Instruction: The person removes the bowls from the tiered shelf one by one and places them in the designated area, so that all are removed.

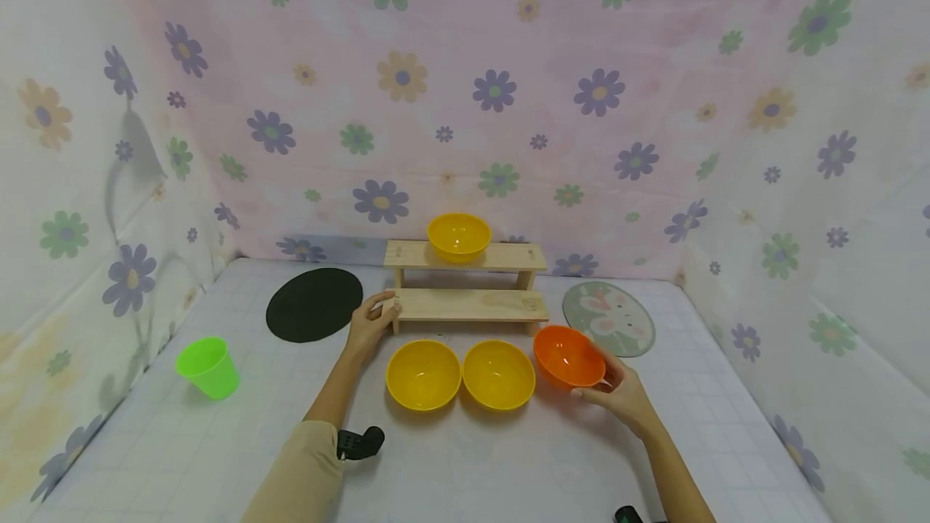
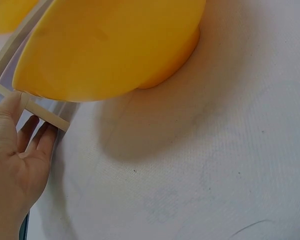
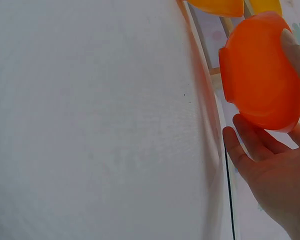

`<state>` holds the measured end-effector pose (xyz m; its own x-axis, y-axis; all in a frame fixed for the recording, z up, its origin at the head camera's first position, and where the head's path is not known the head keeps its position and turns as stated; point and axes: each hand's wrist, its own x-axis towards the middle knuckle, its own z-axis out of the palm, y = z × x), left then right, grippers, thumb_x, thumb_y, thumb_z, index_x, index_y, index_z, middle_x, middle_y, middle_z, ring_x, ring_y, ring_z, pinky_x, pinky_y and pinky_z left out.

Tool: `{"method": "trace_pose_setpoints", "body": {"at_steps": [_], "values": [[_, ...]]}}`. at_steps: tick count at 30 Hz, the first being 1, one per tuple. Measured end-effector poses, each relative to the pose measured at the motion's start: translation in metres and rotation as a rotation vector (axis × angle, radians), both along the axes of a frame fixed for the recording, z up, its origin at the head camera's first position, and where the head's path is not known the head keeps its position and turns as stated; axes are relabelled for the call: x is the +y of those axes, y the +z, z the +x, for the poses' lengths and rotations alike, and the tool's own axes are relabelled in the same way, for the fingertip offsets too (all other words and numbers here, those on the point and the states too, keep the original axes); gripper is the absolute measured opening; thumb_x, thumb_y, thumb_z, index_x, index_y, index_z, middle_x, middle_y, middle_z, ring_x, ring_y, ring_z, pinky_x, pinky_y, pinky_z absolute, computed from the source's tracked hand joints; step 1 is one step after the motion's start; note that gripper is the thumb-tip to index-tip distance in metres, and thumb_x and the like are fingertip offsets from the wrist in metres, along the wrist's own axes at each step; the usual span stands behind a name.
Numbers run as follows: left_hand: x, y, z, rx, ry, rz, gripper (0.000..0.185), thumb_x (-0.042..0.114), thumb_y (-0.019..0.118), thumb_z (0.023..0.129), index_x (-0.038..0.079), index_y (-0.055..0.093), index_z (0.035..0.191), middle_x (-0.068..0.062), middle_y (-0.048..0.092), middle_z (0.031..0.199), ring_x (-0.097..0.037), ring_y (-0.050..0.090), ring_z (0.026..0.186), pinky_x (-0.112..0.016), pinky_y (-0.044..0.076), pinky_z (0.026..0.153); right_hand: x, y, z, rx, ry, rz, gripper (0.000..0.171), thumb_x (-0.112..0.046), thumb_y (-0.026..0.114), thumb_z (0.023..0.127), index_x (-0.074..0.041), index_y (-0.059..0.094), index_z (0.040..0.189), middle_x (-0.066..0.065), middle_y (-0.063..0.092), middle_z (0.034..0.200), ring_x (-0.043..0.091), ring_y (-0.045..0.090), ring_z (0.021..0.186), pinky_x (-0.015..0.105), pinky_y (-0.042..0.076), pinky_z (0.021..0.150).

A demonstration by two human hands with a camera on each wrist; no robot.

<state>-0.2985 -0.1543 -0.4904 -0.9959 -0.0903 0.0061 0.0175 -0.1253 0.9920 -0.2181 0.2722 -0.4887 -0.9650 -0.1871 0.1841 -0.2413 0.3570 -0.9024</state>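
My left hand [image 1: 369, 327] grips the left end of the lower step of a two-tier wooden stand [image 1: 465, 307]. In the left wrist view, its thumb and fingers lie on either side of a wooden strip [image 2: 46, 114]. An orange bowl [image 1: 565, 355] is held at its right side by my right hand [image 1: 623, 400]. The right wrist view has the thumb along the bowl's rim, with the other fingers near its underside. Two yellow bowls stand side by side in front of the stand, one left [image 1: 424, 378] and one right [image 1: 499, 378], the latter right beside the orange bowl.
Another yellow bowl [image 1: 459, 237] sits on the stand's upper step. A dark round mat [image 1: 314, 305] lies left of the stand, and a grey-green patterned mat [image 1: 617, 321] lies right. A bright green cup [image 1: 211, 370] stands tilted at the far left. Flowered cloth [image 1: 450, 135] surrounds the table.
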Motion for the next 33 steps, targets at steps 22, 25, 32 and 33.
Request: {"method": "trace_pose_setpoints", "body": {"at_steps": [22, 25, 32, 33], "values": [[0.0, -0.008, -0.003, 0.012, 0.009, -0.036, 0.043, 0.009, 0.064, 0.09, -0.001, 0.052, 0.13, -0.029, 0.054, 0.126, -0.008, 0.06, 0.093, -0.02, 0.051, 0.076, 0.004, -0.008, 0.008, -0.042, 0.062, -0.059, 0.085, 0.003, 0.077, 0.07, 0.012, 0.029, 0.14, 0.036, 0.036, 0.138, -0.009, 0.049, 0.108, 0.011, 0.042, 0.087], [0.0, -0.009, -0.004, 0.016, 0.009, -0.036, 0.044, 0.01, 0.064, 0.09, -0.001, 0.052, 0.13, -0.029, 0.054, 0.126, -0.009, 0.06, 0.094, -0.021, 0.051, 0.077, 0.006, -0.009, 0.008, -0.064, 0.075, -0.053, 0.085, 0.0, 0.077, 0.072, 0.01, 0.029, 0.141, 0.035, 0.035, 0.14, -0.01, 0.048, 0.109, 0.01, 0.04, 0.089], [0.0, -0.003, -0.001, 0.004, -0.001, -0.04, 0.042, 0.008, 0.063, 0.09, -0.001, 0.052, 0.13, -0.029, 0.054, 0.127, -0.012, 0.06, 0.098, -0.023, 0.052, 0.081, 0.007, -0.007, 0.008, -0.07, 0.098, -0.03, 0.085, -0.003, 0.078, 0.073, 0.005, 0.03, 0.143, 0.029, 0.036, 0.142, -0.007, 0.046, 0.113, 0.011, 0.039, 0.091], [0.0, 0.001, 0.002, 0.0, -0.006, -0.035, 0.042, 0.006, 0.062, 0.09, -0.002, 0.052, 0.13, -0.03, 0.053, 0.127, -0.012, 0.06, 0.097, -0.024, 0.051, 0.082, 0.007, -0.006, 0.008, -0.066, 0.097, -0.014, 0.085, -0.004, 0.078, 0.073, 0.004, 0.031, 0.143, 0.028, 0.036, 0.142, -0.002, 0.047, 0.116, 0.011, 0.04, 0.09]]}}
